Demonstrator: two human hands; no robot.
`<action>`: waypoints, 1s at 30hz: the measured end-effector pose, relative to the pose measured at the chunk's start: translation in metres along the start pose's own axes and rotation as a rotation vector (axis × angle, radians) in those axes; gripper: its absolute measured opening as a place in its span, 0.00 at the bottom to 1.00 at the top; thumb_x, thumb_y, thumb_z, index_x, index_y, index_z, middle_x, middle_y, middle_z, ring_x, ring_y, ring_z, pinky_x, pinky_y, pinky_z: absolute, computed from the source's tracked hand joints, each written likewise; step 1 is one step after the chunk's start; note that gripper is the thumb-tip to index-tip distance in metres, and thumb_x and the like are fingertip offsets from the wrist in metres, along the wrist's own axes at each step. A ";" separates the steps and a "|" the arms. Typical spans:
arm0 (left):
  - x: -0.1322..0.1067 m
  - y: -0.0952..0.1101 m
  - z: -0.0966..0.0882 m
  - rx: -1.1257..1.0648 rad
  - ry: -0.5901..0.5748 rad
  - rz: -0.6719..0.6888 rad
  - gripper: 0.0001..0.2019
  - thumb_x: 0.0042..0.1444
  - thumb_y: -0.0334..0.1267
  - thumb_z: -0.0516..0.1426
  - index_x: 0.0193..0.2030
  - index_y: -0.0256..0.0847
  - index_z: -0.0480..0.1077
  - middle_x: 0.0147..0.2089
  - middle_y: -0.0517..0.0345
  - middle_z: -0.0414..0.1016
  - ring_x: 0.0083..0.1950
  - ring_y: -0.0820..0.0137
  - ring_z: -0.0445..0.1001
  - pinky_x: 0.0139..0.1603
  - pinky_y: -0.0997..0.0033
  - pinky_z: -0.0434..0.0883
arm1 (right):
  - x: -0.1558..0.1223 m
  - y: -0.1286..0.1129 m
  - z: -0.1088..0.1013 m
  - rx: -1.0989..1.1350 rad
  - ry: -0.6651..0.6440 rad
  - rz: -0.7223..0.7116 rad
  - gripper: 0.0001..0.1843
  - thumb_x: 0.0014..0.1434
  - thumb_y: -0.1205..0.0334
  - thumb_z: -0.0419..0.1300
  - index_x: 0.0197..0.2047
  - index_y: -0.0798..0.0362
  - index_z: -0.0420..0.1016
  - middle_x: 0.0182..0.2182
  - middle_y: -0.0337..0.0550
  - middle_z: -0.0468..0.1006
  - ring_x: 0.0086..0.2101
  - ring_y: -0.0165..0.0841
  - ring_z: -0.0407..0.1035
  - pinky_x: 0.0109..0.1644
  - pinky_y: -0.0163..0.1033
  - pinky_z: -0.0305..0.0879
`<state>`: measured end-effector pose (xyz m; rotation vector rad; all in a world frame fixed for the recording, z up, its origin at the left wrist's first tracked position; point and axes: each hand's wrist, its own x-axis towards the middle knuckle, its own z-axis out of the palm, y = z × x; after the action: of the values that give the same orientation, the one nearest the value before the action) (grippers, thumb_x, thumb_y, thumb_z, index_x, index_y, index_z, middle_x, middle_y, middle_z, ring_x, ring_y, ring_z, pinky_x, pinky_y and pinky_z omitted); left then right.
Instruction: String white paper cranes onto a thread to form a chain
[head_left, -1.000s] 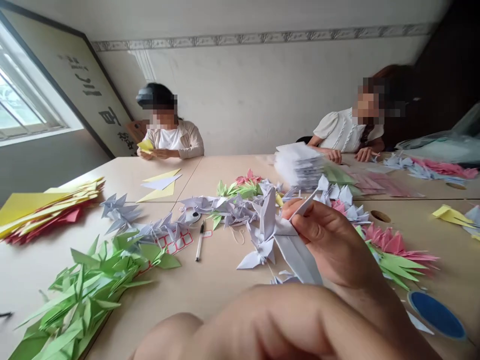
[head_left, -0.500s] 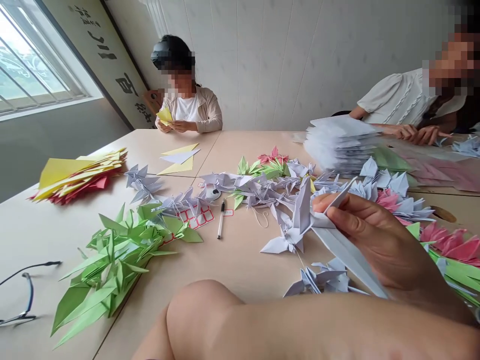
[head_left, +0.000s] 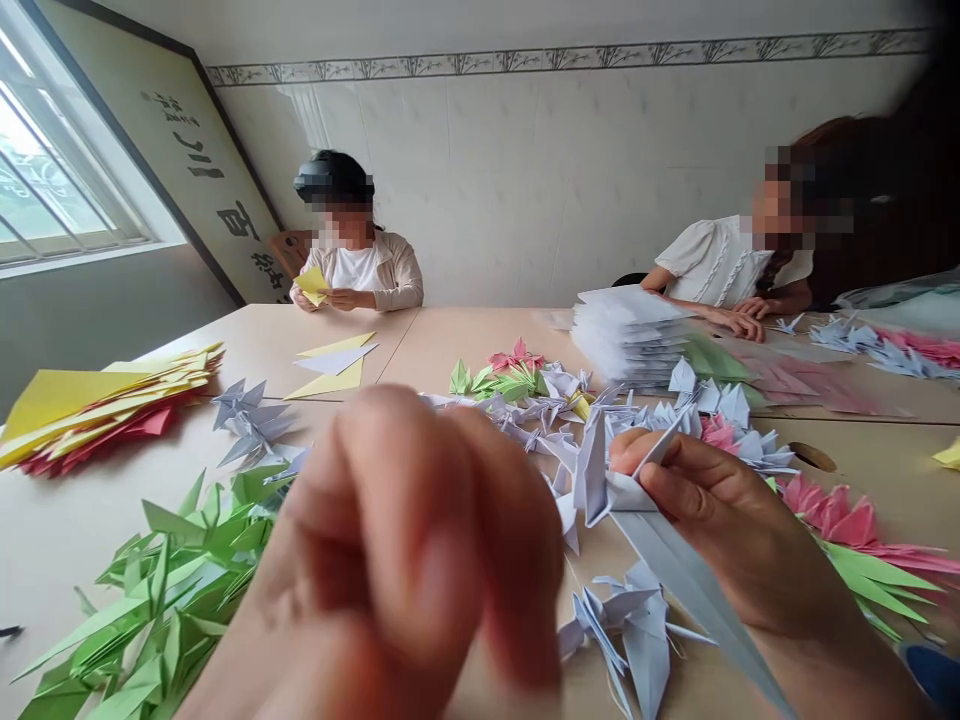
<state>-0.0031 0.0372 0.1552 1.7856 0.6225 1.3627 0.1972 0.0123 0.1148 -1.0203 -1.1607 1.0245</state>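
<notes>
Left hand (head_left: pixel 405 540) is motion-blurred, its fingers (head_left: pixel 442 510) bunched and curled; any held item cannot be made out. Right hand (head_left: pixel 720 510) grips 1 white origami crane (head_left: pixel 675 575) above the table (head_left: pixel 480 350), long axis running upper left to lower right, lower end cut off by the frame edge. 2 co-workers (head_left: pixel 356 275) (head_left: pixel 720 265) sit across the table.

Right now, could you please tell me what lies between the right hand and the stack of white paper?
In the head view, white paper cranes and a pink paper crane lie between the right hand and the stack of white paper.
</notes>
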 end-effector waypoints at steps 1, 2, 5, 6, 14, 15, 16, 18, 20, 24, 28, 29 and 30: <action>0.008 0.002 -0.001 -0.067 0.021 0.021 0.11 0.62 0.53 0.55 0.44 0.53 0.72 0.33 0.60 0.74 0.32 0.70 0.72 0.33 0.69 0.72 | -0.001 0.000 -0.001 -0.014 -0.008 -0.023 0.06 0.59 0.53 0.65 0.35 0.44 0.80 0.31 0.38 0.74 0.32 0.30 0.66 0.37 0.32 0.66; 0.016 0.003 -0.002 -0.145 0.046 0.037 0.08 0.61 0.50 0.57 0.44 0.53 0.72 0.36 0.61 0.74 0.34 0.71 0.72 0.35 0.70 0.72 | -0.002 0.000 -0.002 -0.030 -0.015 -0.054 0.05 0.60 0.53 0.64 0.36 0.43 0.80 0.31 0.37 0.73 0.32 0.30 0.66 0.36 0.32 0.65; 0.029 0.002 -0.001 -0.250 0.005 0.007 0.09 0.58 0.41 0.62 0.46 0.52 0.73 0.46 0.63 0.74 0.43 0.73 0.71 0.42 0.76 0.71 | -0.009 -0.002 -0.002 -0.084 -0.029 -0.158 0.05 0.64 0.56 0.61 0.41 0.42 0.78 0.33 0.36 0.73 0.33 0.30 0.65 0.35 0.32 0.63; 0.031 0.000 0.000 -0.225 -0.047 -0.013 0.11 0.57 0.41 0.63 0.47 0.52 0.73 0.47 0.63 0.73 0.45 0.73 0.70 0.44 0.76 0.70 | -0.011 -0.004 -0.002 -0.106 -0.024 -0.189 0.05 0.64 0.56 0.60 0.41 0.42 0.77 0.34 0.36 0.73 0.34 0.30 0.65 0.35 0.32 0.63; 0.030 -0.001 0.009 -0.099 -0.243 -0.006 0.05 0.60 0.37 0.61 0.33 0.42 0.73 0.33 0.61 0.74 0.37 0.73 0.71 0.39 0.74 0.68 | -0.028 -0.026 0.002 -0.440 0.065 -0.391 0.03 0.65 0.61 0.59 0.39 0.44 0.74 0.36 0.35 0.72 0.36 0.28 0.67 0.38 0.30 0.65; 0.030 -0.001 0.010 -0.096 -0.253 0.006 0.05 0.60 0.36 0.61 0.33 0.42 0.73 0.33 0.61 0.74 0.37 0.73 0.71 0.39 0.74 0.68 | -0.028 -0.027 0.002 -0.502 0.092 -0.428 0.04 0.64 0.62 0.60 0.41 0.44 0.75 0.37 0.36 0.73 0.38 0.29 0.68 0.40 0.30 0.65; 0.029 -0.001 0.011 -0.092 -0.267 0.011 0.05 0.60 0.35 0.61 0.33 0.42 0.74 0.34 0.60 0.75 0.37 0.73 0.72 0.40 0.73 0.68 | -0.029 -0.028 0.002 -0.553 0.119 -0.462 0.05 0.63 0.63 0.61 0.42 0.43 0.75 0.39 0.36 0.74 0.40 0.29 0.69 0.41 0.31 0.66; 0.028 -0.001 0.013 -0.091 -0.297 0.002 0.04 0.60 0.34 0.61 0.34 0.41 0.75 0.34 0.59 0.76 0.37 0.72 0.73 0.40 0.72 0.69 | -0.030 -0.029 0.004 -0.602 0.148 -0.517 0.07 0.62 0.64 0.62 0.44 0.43 0.75 0.40 0.37 0.74 0.40 0.30 0.69 0.41 0.31 0.67; 0.025 -0.002 0.016 -0.094 -0.320 -0.020 0.03 0.59 0.33 0.62 0.34 0.41 0.75 0.33 0.60 0.77 0.36 0.72 0.73 0.39 0.72 0.69 | -0.031 -0.030 0.006 -0.604 0.142 -0.546 0.07 0.61 0.64 0.63 0.43 0.44 0.75 0.38 0.37 0.73 0.37 0.29 0.70 0.39 0.31 0.68; 0.022 -0.002 0.020 -0.098 -0.328 -0.058 0.04 0.57 0.32 0.63 0.32 0.41 0.74 0.31 0.63 0.76 0.33 0.74 0.72 0.37 0.75 0.68 | -0.030 -0.033 0.011 -0.589 0.130 -0.568 0.03 0.60 0.65 0.64 0.36 0.48 0.75 0.33 0.37 0.73 0.33 0.29 0.70 0.36 0.31 0.68; 0.022 0.002 0.020 -0.120 -0.376 -0.057 0.03 0.58 0.32 0.62 0.33 0.41 0.74 0.31 0.64 0.77 0.34 0.76 0.72 0.37 0.77 0.68 | -0.031 -0.035 0.013 -0.544 0.116 -0.553 0.05 0.61 0.67 0.63 0.33 0.49 0.73 0.31 0.36 0.72 0.32 0.27 0.69 0.35 0.31 0.67; 0.022 0.003 0.019 -0.128 -0.398 -0.058 0.03 0.59 0.32 0.62 0.34 0.41 0.74 0.32 0.64 0.77 0.35 0.76 0.73 0.38 0.77 0.69 | -0.031 -0.035 0.013 -0.533 0.110 -0.543 0.06 0.61 0.67 0.63 0.33 0.49 0.72 0.30 0.36 0.71 0.31 0.27 0.69 0.34 0.30 0.67; 0.022 0.005 0.018 -0.133 -0.417 -0.058 0.02 0.60 0.33 0.61 0.35 0.41 0.75 0.33 0.63 0.77 0.35 0.75 0.73 0.38 0.77 0.69 | -0.032 -0.035 0.012 -0.526 0.109 -0.534 0.06 0.61 0.67 0.62 0.33 0.49 0.72 0.30 0.36 0.71 0.31 0.27 0.69 0.32 0.30 0.66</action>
<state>0.0207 0.0459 0.1696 1.8521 0.3460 0.9284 0.1848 -0.0259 0.1437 -1.0629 -1.5421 0.2390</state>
